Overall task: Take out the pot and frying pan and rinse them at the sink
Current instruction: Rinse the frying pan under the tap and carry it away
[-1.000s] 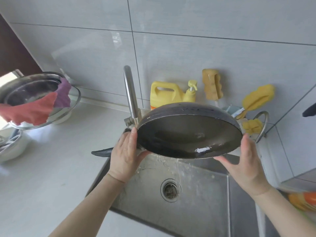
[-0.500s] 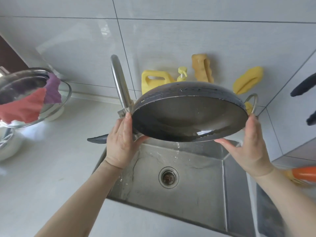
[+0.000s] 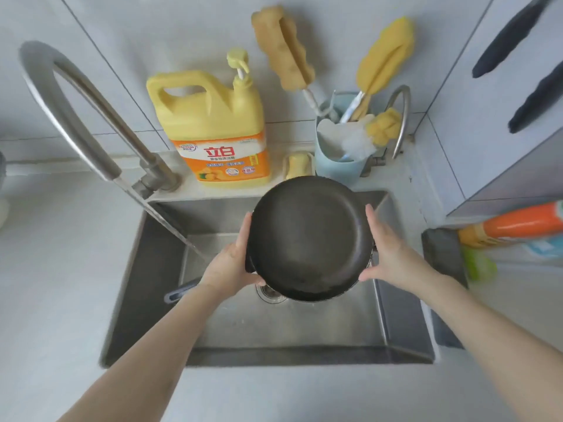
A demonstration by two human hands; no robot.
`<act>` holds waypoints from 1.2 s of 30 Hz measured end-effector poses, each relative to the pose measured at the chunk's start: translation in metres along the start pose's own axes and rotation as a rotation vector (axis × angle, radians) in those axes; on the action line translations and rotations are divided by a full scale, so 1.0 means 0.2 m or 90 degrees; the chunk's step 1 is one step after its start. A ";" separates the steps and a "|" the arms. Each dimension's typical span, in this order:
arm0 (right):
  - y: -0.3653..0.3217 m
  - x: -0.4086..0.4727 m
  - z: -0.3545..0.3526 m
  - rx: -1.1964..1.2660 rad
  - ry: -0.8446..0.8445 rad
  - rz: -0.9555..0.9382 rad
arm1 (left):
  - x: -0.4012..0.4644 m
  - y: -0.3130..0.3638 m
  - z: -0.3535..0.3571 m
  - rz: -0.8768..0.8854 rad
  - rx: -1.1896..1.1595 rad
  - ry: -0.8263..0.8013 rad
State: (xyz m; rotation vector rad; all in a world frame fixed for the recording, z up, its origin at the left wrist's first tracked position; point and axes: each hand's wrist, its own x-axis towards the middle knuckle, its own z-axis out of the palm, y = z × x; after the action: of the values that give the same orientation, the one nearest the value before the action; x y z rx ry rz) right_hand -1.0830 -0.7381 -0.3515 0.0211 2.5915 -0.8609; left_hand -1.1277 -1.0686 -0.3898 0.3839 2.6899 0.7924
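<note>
Both hands clasp one dark frying pan [image 3: 309,239] by its rim over the sink [image 3: 274,339]: the left hand [image 3: 230,264] curled on its left edge, the right hand [image 3: 388,249] on its right, bowl facing up. The water stream [image 3: 170,226] falls just left of the pan, nearer the left hand. Behind stand one faucet [image 3: 79,117], one yellow detergent jug [image 3: 213,129] and a blue brush cup [image 3: 338,156]. No pot shows.
</note>
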 end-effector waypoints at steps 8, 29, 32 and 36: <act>0.32 0.21 0.47 0.067 -0.161 0.098 | 0.14 -0.45 0.47 -0.131 -0.256 -0.282; 0.51 0.33 0.83 0.027 -0.184 0.175 | 0.10 -0.42 0.57 -0.251 0.094 -0.249; 0.50 0.33 0.82 0.017 -0.190 0.178 | -0.02 -0.41 0.34 -0.419 -0.078 -0.060; 0.49 0.34 0.82 0.020 -0.200 0.180 | -0.15 -0.40 -0.14 -0.400 -0.153 0.413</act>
State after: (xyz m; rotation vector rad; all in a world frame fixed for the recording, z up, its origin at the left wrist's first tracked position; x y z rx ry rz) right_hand -1.0705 -0.7613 -0.5523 0.2369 2.2150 -0.7353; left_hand -1.1234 -1.1576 -0.4059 -0.8761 2.9174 1.1416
